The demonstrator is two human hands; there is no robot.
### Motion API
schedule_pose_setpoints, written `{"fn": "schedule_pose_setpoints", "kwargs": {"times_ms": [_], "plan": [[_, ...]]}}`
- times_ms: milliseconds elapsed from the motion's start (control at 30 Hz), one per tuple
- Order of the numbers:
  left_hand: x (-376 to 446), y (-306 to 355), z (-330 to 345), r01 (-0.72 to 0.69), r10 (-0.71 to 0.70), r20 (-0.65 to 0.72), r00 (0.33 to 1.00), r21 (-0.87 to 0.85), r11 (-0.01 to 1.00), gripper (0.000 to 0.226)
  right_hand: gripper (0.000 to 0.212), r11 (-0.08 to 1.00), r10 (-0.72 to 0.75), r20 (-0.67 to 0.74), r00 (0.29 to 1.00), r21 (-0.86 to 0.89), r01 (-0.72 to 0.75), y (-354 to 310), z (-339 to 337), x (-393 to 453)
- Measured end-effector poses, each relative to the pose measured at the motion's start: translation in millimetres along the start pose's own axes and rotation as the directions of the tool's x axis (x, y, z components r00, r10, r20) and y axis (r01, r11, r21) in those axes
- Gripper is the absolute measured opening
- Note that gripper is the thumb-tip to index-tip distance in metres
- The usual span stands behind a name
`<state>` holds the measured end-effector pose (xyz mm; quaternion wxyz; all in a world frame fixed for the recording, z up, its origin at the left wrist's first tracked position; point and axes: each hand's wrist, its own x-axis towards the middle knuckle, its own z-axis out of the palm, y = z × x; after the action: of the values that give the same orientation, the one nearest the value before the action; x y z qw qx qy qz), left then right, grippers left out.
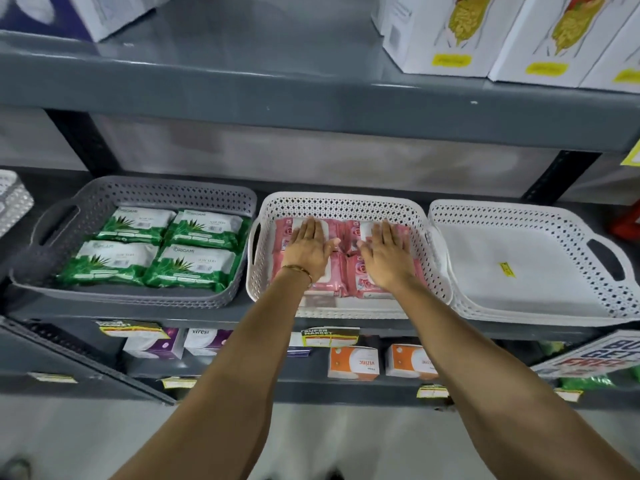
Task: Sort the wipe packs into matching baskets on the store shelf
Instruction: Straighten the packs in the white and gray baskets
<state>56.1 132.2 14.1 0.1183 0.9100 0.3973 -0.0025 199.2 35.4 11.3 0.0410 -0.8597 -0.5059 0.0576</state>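
Three baskets stand side by side on the grey shelf. The grey basket [69,216] on the left holds several green aloe wipe packs [204,228]. The white middle basket [346,202] holds several pink rose wipe packs [341,275]. My left hand [310,249] lies flat on the left pink packs, fingers spread. My right hand [388,256] lies flat on the right pink packs, fingers spread too. Neither hand grips a pack. The white basket [533,216] on the right holds no packs; only a small yellow sticker [506,269] lies on its bottom.
The upper shelf board [311,98] hangs low over the baskets, with white boxes [446,32] on top. The shelf below carries orange boxes [353,362] and purple-white boxes [154,342]. Another white basket [14,199] shows at the far left edge. A red object [628,221] sits far right.
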Motion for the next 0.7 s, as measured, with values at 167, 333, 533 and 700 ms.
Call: {"fn": "schedule_pose_setpoints", "kwargs": {"times_ms": [167, 333, 533, 700], "plan": [[-8.8, -25.2, -31.0, -0.020, 0.006, -0.130, 0.992, -0.109, 0.994, 0.062, 0.060, 0.994, 0.049, -0.179, 0.983, 0.107, -0.030, -41.4, -23.4, -8.3], [-39.6, -115.3, -61.2, -0.092, 0.071, -0.281, 0.957, -0.064, 0.994, 0.057, 0.058, 0.973, 0.061, -0.273, 0.960, 0.232, 0.004, -133.8, -27.0, -8.0], [-83.0, -255.6, -87.1, 0.010, -0.008, -0.109, 0.994, 0.015, 1.000, 0.064, 0.051, 0.941, -0.022, -0.230, 0.973, 0.325, 0.098, -242.7, -20.0, -14.9], [-106.3, -323.1, -95.5, -0.029, 0.047, 0.167, 0.985, -0.108, 0.994, 0.085, 0.070, 0.945, -0.209, 0.067, 0.976, 0.269, 0.184, -293.9, -14.3, -26.8]]}}
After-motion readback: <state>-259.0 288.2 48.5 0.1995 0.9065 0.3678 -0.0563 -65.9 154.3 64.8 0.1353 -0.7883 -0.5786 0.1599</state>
